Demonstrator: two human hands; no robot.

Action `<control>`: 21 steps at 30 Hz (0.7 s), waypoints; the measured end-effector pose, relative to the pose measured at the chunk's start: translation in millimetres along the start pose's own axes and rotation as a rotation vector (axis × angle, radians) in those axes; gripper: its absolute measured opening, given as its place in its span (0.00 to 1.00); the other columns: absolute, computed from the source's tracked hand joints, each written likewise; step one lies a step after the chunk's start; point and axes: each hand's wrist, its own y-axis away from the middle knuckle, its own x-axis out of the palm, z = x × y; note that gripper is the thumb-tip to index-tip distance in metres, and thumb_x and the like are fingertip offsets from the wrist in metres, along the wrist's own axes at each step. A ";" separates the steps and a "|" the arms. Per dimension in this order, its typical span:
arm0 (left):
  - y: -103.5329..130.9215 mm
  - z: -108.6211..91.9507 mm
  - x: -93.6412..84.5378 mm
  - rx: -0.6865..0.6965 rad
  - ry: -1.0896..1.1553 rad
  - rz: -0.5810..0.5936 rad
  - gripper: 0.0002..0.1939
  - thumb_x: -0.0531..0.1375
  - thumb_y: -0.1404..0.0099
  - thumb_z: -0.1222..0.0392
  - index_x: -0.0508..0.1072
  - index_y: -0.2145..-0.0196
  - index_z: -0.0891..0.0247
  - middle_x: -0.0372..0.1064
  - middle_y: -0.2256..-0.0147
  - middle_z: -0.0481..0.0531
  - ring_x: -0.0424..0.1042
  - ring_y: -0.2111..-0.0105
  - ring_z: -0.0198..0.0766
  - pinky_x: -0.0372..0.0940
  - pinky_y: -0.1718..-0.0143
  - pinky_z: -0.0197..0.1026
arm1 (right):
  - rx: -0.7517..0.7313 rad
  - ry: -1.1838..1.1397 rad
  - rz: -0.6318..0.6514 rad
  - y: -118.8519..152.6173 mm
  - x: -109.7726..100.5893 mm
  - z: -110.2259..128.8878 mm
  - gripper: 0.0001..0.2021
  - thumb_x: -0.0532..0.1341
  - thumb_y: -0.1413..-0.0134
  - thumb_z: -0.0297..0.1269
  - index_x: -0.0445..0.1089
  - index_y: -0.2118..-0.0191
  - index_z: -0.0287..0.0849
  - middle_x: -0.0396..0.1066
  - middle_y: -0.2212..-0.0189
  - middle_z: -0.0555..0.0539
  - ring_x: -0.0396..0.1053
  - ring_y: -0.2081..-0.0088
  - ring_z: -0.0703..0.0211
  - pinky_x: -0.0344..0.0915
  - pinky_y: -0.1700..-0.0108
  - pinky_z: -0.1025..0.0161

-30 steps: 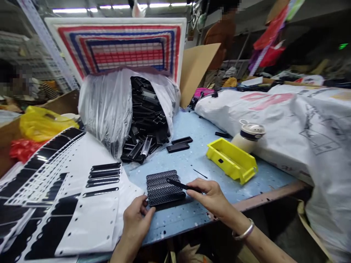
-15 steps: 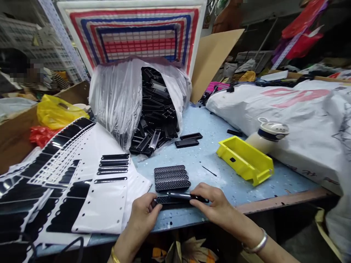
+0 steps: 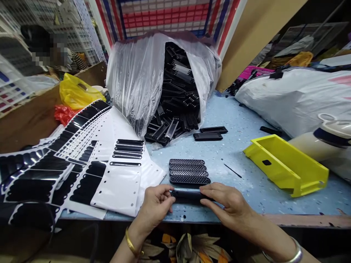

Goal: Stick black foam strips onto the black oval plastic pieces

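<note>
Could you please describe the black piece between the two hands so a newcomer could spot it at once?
In front of the big translucent bag on the blue table, find the mesh-patterned black strips. Nearer the table's front edge, the black piece spans from the left hand to the right hand; unlike those strips, its top looks smooth.

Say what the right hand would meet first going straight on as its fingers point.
Beyond the black strip it touches, the right hand would likely meet the left hand first, though depth is unclear.
</note>
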 end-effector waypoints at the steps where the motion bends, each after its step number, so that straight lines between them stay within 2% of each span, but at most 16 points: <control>1: 0.4 -0.2 -0.4 0.001 -0.003 0.001 0.16 0.61 0.51 0.59 0.77 0.64 0.68 0.65 0.81 0.43 0.67 0.86 0.30 0.56 0.86 0.30 | 0.004 0.005 0.009 -0.3 0.4 -0.5 0.10 0.61 0.40 0.29 0.74 0.54 0.43 0.77 0.63 0.45 0.76 0.63 0.57 0.75 0.60 0.62; 21: 1.0 0.3 -2.3 0.013 -0.020 0.002 0.14 0.61 0.50 0.60 0.77 0.64 0.67 0.65 0.81 0.43 0.68 0.85 0.30 0.56 0.85 0.30 | 0.025 0.009 0.080 -5.5 3.2 0.3 0.09 0.60 0.40 0.28 0.74 0.56 0.42 0.77 0.65 0.44 0.75 0.64 0.56 0.75 0.62 0.61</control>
